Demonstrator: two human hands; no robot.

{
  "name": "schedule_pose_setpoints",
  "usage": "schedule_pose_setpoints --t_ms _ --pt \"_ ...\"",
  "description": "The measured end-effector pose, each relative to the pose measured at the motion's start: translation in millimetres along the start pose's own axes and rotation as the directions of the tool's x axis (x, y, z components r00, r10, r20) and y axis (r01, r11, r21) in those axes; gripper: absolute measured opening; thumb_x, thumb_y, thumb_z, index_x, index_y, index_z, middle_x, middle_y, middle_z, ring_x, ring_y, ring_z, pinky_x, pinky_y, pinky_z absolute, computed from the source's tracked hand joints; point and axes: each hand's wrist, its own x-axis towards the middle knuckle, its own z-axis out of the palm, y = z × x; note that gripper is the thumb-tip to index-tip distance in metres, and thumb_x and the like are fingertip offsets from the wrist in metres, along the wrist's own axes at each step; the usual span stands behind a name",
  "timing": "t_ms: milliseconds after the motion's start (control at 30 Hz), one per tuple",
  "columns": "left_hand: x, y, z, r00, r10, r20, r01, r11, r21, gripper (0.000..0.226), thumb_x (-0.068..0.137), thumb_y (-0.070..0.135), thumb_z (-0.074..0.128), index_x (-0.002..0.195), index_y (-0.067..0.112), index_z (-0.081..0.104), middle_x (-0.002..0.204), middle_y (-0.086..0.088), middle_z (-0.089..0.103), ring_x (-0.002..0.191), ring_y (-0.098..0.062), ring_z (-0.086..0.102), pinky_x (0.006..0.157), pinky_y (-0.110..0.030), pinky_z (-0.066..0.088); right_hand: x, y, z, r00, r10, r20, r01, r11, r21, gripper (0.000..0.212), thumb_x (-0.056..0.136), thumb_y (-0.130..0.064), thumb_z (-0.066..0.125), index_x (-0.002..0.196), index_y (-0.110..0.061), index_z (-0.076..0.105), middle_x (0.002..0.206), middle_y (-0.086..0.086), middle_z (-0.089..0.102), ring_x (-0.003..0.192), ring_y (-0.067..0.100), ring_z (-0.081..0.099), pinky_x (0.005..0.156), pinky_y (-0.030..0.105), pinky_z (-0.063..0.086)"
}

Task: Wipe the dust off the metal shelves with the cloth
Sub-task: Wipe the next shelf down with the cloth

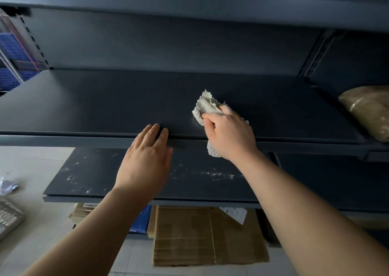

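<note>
Two dark grey metal shelves (94, 103): the lower, beneath the upper's front edge, looks dusty. On that edge the left hand (147, 160) lies flat; just behind, the right hand (229, 134) clutches a crumpled pale cloth (205, 105), likely soft, best bunched.

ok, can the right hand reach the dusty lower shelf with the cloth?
Probably yes. The right hand grips the cloth on the upper shelf; the lower shelf juts out below it, dust exposed. Only the left hand, at the upper edge, hangs over part of it.
</note>
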Motion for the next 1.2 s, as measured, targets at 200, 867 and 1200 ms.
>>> schedule_pose_setpoints --t_ms 200,867,1200 --pt "5 65 19 0.999 0.032 0.030 -0.032 0.999 -0.015 0.051 0.097 0.033 0.034 0.145 0.015 0.029 0.154 -0.005 0.024 0.144 -0.019 0.013 0.116 -0.032 0.014 -8 84 -38 0.995 0.101 -0.026 -0.101 0.995 -0.005 0.032 0.094 -0.031 0.039 0.110 -0.035 0.066 0.131 0.000 0.052 0.111 0.027 0.053 0.085 0.035 0.040" --pt "13 157 46 0.998 0.030 0.062 -0.030 1.000 -0.003 0.052 0.097 0.027 0.036 0.145 0.012 0.026 0.154 -0.006 0.022 0.144 -0.020 0.012 0.116 -0.033 0.015 -37 227 -89 0.914 0.375 -0.155 -0.369 0.927 0.068 0.036 0.096 -0.021 0.040 0.128 -0.027 0.057 0.127 0.016 0.044 0.108 0.037 0.050 0.087 0.035 0.044" --pt "-22 156 65 0.992 0.127 0.018 -0.129 0.987 0.096 0.063 0.094 0.023 0.042 0.148 0.011 0.011 0.157 -0.007 0.006 0.145 -0.020 0.001 0.118 -0.034 0.001 -122 227 -55 0.801 0.290 -0.524 -0.142 0.942 0.305 0.034 0.094 -0.004 0.046 0.124 -0.010 0.060 0.138 0.023 0.038 0.121 0.033 0.051 0.102 0.032 0.044"
